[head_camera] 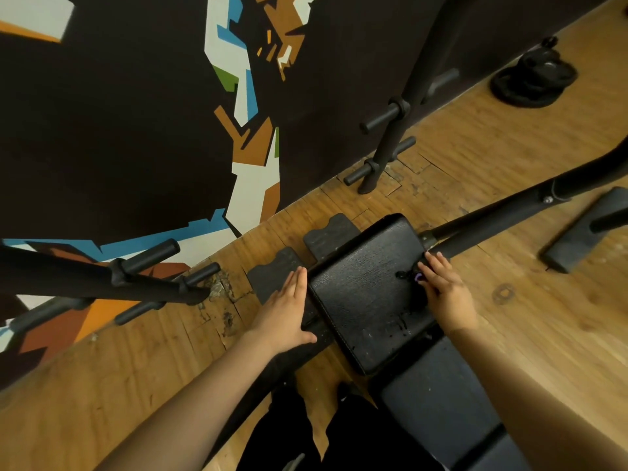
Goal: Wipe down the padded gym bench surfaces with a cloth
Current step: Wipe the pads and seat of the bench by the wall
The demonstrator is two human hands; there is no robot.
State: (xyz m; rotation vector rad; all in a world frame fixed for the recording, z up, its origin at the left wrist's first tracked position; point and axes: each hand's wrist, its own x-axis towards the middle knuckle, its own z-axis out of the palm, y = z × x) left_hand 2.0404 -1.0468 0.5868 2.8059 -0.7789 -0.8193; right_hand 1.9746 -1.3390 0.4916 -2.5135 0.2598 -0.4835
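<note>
The black padded bench pad (pixel 367 294) lies low over the wood floor (pixel 509 351), firm, grained and wet-streaked, likely slick. On its right edge the right hand (pixel 448 294) presses a small dark thing with a purple spot, perhaps the cloth; I cannot tell its grip. The left hand (pixel 289 304) lies flat, fingers straight, against the pad's left edge, steadying it.
</note>
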